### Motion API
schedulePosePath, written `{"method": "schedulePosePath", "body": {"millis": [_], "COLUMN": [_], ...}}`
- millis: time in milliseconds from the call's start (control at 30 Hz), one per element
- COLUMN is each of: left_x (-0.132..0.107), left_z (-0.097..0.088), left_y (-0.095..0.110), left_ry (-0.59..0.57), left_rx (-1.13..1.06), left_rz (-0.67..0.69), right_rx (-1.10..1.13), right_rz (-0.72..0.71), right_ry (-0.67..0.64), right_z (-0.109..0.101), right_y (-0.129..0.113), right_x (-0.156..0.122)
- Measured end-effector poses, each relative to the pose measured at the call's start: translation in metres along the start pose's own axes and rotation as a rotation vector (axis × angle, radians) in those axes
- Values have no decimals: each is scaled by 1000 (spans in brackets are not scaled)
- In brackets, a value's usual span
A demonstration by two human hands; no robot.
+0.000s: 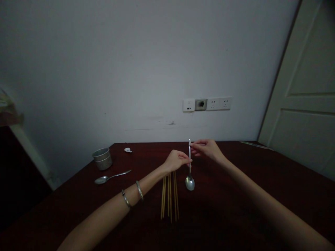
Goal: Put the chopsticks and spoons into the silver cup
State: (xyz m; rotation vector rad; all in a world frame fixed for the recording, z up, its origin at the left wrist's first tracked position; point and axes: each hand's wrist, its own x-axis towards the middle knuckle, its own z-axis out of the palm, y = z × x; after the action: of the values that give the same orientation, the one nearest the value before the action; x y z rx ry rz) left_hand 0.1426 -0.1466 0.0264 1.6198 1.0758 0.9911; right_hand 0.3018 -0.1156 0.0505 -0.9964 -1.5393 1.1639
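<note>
A metal spoon (190,174) stands almost upright, bowl down and touching the dark red table (235,195). My right hand (206,149) pinches the top of its handle. My left hand (176,161), with two bangles on the wrist, pinches the handle a little lower down. Several wooden chopsticks (170,198) lie side by side on the table just under and in front of my left hand.
A second spoon (111,177) lies at the left of the table. Behind it stands a metal cup (102,158), and a small white object (128,150) rests near the wall. Wall sockets (206,104) are above the table's far edge; a door (306,104) is at right.
</note>
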Motion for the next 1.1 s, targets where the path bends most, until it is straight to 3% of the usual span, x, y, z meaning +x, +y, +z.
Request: {"method": "schedulePosePath", "body": {"millis": [267,467,633,767,967,1100], "left_x": [3,7,6,6,15,19], "left_z": [-5,-5,-10,-26,-71,-97], "left_y": [-16,-30,-39,-45,-69,-93], "left_ry": [52,63,52,40,391,503], "left_rx": [3,14,57,160,184,108], "left_rz": [17,11,-18,33,18,-43], "right_rx": [-133,-285,-331,-356,-558,-676], "right_rz": [-1,-6,73,161,295,391], "right_ry": [10,93,89,16,-48,-88], "right_z": [13,28,35,39,52,63], "right_y": [12,20,27,42,70,77], "right_x": [-2,3,11,22,35,41]}}
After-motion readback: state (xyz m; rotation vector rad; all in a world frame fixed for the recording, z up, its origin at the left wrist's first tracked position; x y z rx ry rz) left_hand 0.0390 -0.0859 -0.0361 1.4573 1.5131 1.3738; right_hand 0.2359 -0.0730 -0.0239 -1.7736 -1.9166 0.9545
